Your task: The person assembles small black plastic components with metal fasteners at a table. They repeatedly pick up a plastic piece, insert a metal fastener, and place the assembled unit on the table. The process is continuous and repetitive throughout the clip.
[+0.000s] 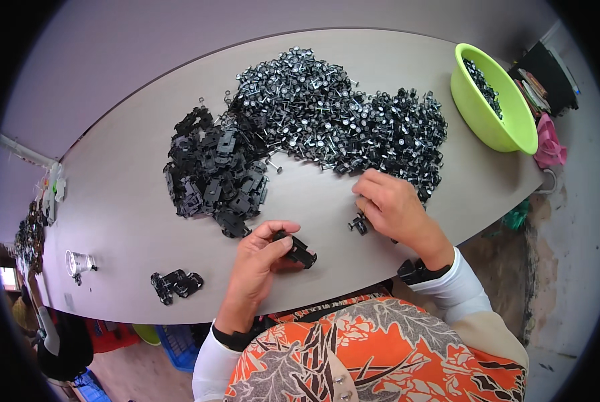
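Observation:
My left hand [254, 262] is closed round a black plastic housing [302, 254], held just above the table with the thumb on top of it. To its right, my right hand [392, 206] has its fingers pinched together at the near edge of a large pile of small black wheel-like pieces with shiny metal pins [326, 114]. What those fingertips hold, if anything, is hidden. Just below them lie a few loose black wheel-like pieces [359, 224]. Beyond my left hand is a heap of flat black plastic housings [216, 171].
A small group of black parts [176, 286] lies at the near left, with a clear cup [80, 262] farther left. At the far right stands a lime-green basin [514, 130] holding more small pieces. The grey table [132, 181] has a curved edge close to me.

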`<state>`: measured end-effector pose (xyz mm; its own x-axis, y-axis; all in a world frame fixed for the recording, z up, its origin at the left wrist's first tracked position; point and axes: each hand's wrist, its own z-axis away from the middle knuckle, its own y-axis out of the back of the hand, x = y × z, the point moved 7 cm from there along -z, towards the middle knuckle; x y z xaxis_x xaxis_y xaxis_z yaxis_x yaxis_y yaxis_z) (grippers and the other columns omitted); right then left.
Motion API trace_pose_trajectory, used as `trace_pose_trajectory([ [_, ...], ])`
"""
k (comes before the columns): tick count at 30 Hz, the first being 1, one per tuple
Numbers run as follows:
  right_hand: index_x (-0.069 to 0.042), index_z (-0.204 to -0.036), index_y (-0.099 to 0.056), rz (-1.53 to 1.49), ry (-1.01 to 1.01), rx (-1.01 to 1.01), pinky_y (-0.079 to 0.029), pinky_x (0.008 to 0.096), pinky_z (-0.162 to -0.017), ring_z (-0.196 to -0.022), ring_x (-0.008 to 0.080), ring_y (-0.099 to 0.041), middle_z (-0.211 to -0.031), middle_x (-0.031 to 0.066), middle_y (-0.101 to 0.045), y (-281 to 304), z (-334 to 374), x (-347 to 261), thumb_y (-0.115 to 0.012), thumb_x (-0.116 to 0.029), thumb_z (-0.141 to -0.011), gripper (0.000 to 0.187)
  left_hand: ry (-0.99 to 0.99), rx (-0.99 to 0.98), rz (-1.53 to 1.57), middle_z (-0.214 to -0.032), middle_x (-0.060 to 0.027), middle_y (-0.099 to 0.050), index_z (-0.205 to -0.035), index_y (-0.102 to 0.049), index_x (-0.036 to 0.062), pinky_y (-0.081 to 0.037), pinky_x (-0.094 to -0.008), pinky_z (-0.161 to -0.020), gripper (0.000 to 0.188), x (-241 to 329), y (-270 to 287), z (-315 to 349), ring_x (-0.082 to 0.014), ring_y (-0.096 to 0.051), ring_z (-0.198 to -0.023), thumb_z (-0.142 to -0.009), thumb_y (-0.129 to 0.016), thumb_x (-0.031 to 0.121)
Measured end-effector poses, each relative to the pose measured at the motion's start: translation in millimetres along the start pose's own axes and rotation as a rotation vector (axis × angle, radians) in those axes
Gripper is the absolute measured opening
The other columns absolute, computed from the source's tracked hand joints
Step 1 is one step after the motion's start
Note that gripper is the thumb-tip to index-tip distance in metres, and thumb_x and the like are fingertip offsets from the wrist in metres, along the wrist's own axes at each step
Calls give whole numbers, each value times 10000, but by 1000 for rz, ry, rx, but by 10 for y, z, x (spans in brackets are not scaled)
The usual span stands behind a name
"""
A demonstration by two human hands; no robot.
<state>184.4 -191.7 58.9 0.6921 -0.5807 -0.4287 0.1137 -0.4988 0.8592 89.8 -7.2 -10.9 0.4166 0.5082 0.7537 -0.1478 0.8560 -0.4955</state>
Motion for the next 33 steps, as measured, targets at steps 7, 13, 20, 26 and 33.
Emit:
trace_pose_trajectory([
  [7, -37, -834, -584, 263, 125, -14, -519, 353, -658, -839, 251, -567, -884, 72, -547, -293, -439, -44, -592, 15, -724, 122, 57, -65, 59, -913, -110, -625, -1237, -481, -13, -603, -333, -675, 398, -26, -85, -17, -229, -680, -749, -862, -607, 26],
  [13, -41, -882, -591, 43, 115, 12, -496, 392, -611, -737, 296, -607, -838, 91, -553, -229, -382, 1, -588, 25, -740, 156, 6, -101, -4, -908, -100, -626, -1285, -443, -26, -562, -256, -589, 536, -44, -61, -31, -150, -658, -693, -785, -627, -88],
  [20, -24, -859, -604, -184, 68, -35, -498, 391, -601, -702, 318, -623, -803, 104, -602, -182, -311, 17, -591, 0, -787, 77, -11, -113, -15, -913, -16, -603, -1264, -489, 2, -443, -173, -541, 526, -33, -34, -14, -67, -595, -685, -762, -624, -84],
  [26, -38, -857, -602, 53, 132, 123, -503, 366, -626, -759, 273, -615, -830, 86, -592, -209, -529, -48, -603, 9, -766, 103, -42, -74, 63, -904, -6, -609, -1224, -532, -9, -512, -236, -631, 444, -15, -12, -24, -92, -608, -745, -784, -589, -25],
  [33, -47, -851, -596, 62, 144, 0, -513, 396, -671, -798, 295, -607, -838, 89, -571, -411, -589, -107, -585, 1, -740, 122, 5, -98, 141, -952, -71, -613, -1249, -495, -22, -575, -307, -666, 425, -24, -58, 32, -180, -668, -778, -835, -588, -8],
])
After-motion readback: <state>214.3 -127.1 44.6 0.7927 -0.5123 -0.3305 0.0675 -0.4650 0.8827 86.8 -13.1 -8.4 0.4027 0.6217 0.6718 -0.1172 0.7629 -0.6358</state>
